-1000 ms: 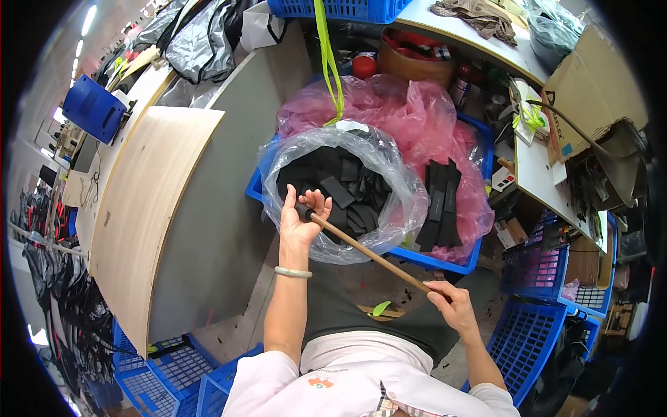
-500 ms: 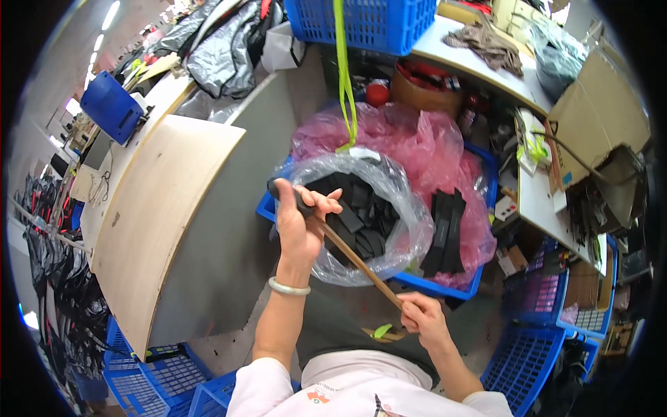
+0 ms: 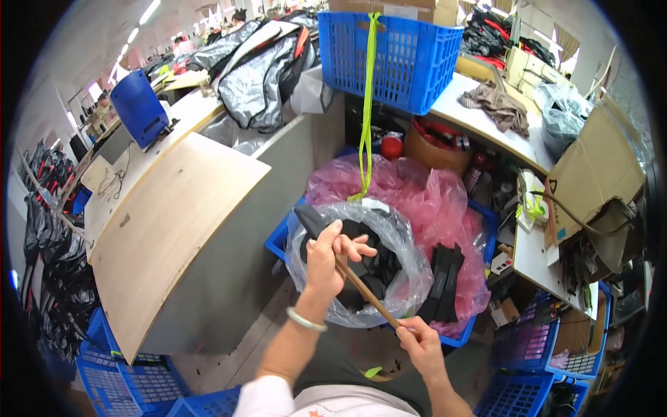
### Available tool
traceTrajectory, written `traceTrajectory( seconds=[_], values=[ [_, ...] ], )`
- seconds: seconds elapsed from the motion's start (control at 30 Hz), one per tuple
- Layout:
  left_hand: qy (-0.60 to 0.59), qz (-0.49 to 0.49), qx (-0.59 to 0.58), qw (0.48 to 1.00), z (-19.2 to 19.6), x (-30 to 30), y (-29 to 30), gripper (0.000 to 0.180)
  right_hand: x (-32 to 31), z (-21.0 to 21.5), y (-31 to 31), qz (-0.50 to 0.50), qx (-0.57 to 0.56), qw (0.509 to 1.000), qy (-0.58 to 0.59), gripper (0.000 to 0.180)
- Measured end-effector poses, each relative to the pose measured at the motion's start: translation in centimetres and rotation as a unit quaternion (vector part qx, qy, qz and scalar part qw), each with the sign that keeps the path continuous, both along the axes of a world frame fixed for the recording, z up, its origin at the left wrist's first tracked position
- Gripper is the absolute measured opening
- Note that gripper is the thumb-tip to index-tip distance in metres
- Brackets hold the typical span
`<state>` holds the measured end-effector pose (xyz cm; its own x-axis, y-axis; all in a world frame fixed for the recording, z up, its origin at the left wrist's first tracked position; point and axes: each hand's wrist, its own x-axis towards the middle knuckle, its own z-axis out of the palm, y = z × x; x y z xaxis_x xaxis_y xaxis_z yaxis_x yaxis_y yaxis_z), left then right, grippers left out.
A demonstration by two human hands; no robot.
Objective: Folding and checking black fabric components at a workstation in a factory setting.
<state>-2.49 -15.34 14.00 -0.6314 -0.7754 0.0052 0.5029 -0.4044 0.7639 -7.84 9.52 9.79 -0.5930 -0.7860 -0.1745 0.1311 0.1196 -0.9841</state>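
A slim wooden stick slants between my two hands. My left hand, with a pale bangle on its wrist, is closed around a black strip at the stick's far end; some of its fingers point out to the right. The strip sticks out beyond my thumb. Pinched in the fingers of my right hand is the stick's near end. Beneath my left hand stands a clear plastic bag with its mouth spread, holding many black pieces. More black strips lie to its right on pink plastic.
The bag and pink plastic sheeting sit in a blue tub. A curved wooden tabletop is at the left. A green ribbon hangs from a blue crate ahead. Cardboard and blue crates stand at the right.
The view has tilted up, so the scene sits lower. The black strip now reaches farther beyond my left thumb. Both hands still hold the same stick and strip.
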Motion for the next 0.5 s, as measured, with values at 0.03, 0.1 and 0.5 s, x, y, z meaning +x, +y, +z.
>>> traceTrajectory(
  seconds=[0.03, 0.1, 0.5],
  values=[
    [0.029, 0.03, 0.009, 0.999, 0.0, -0.4, 0.2, 0.042, 0.7, 0.3, -1.5, -0.022, 0.02, 0.998, 0.055, 0.012],
    [0.03, 0.008, -0.033, 0.999, 0.3, -0.8, 0.0, 0.045, 1.5, -1.7, -1.5, 0.003, -0.013, 0.986, -0.164, 0.013],
    [-0.015, -0.093, -0.012, 0.995, 1.4, 1.9, 2.8, 0.043, -0.4, -0.7, -1.7, 0.084, -0.018, 0.984, -0.156, 0.02]
  ],
)
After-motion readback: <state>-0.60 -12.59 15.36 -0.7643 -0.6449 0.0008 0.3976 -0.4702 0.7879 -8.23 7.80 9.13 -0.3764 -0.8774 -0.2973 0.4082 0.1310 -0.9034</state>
